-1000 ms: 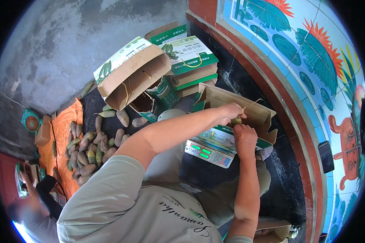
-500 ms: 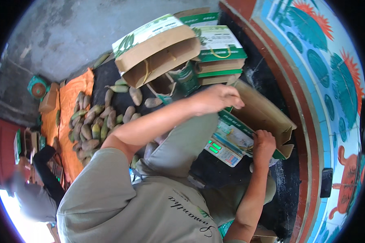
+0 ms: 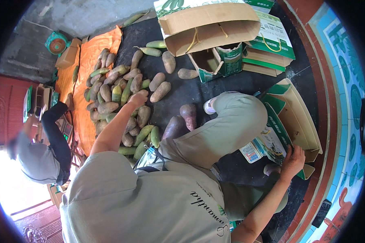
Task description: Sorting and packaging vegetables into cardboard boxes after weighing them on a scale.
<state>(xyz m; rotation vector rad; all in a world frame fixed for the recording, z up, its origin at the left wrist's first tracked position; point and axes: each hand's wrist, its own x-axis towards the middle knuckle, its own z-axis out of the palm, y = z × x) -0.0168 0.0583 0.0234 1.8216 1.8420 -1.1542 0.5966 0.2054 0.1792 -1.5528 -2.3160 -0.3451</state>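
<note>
My left hand [image 3: 138, 98] is down in the heap of soil-covered radishes [image 3: 108, 107], its fingers curled over a radish at the right side of the heap. What lies under the fingers is partly hidden. On the right, my right hand [image 3: 293, 162] grips the near edge of an opened green-and-white cardboard carton [image 3: 298, 121]. The carton lies tilted with its brown inside showing. Beside it a scale [image 3: 251, 152] with a keypad shows partly from under the carton. Two purplish radishes [image 3: 188, 116] lie near my bent knee.
A large open carton with cord handles [image 3: 213, 30] stands at the back, with flat cartons [image 3: 267, 52] stacked beside it. An orange sheet [image 3: 82, 117] lies under the heap's left side. At far left a co-worker [image 3: 40, 158] bends over. A painted wall [image 3: 344, 133] borders the right.
My left hand has swung from above the carton leftward to the radish heap. My right hand stays at the carton's edge. The view has shifted left.
</note>
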